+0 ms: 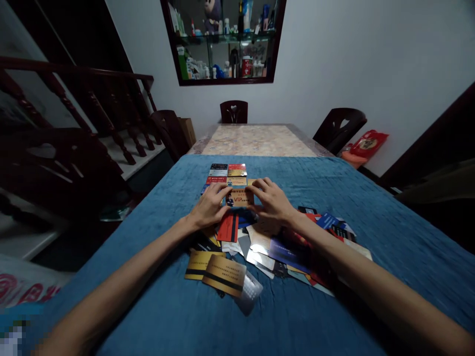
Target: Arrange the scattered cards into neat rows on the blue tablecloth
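Between my two hands I hold up a gold VIP card (240, 198), its printed face toward me. My left hand (211, 203) pinches its left end and my right hand (270, 200) pinches its right end. Just beyond are overlapping rows of cards, with a black card (218, 167), a red card (236, 167) and a pale gold card (236, 181) among them. Below my hands spreads a loose heap of cards: a red card with a dark stripe (227, 228), a gold striped card (224, 275), a silver card (250, 292) and a purple card (287, 254).
A blue cloth (156, 277) covers the near part of the table; the patterned tabletop (256, 140) shows beyond. Dark wooden chairs stand around, one at the far end (233, 112) and one at right (339, 129). A stair railing (92, 94) runs along the left.
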The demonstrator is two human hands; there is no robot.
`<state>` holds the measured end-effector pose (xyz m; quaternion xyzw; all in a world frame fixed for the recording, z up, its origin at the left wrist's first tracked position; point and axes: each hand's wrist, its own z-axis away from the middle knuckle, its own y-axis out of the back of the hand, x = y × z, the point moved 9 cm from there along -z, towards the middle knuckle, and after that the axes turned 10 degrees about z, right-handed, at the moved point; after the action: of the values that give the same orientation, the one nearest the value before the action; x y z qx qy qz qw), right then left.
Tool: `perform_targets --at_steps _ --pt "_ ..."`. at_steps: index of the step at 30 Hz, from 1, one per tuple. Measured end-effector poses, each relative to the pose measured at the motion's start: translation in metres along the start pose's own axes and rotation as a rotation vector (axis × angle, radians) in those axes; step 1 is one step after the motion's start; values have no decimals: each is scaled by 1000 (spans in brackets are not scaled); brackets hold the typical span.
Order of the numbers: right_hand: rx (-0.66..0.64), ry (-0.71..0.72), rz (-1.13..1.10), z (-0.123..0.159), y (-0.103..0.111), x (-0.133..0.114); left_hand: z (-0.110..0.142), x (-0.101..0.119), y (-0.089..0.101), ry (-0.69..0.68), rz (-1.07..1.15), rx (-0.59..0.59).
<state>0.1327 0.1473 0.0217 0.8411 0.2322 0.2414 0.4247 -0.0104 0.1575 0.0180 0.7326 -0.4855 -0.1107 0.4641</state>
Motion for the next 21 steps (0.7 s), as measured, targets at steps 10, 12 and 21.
perform_targets --at_steps 10,12,21 --pt "-128 -72 -26 -35 -40 42 -42 -49 -8 190 -31 -47" --pt "-159 -95 -30 -40 -50 48 -48 -60 -13 230 -33 -55" --pt "-272 -283 -51 -51 -84 72 -70 -95 -35 397 -115 -150"
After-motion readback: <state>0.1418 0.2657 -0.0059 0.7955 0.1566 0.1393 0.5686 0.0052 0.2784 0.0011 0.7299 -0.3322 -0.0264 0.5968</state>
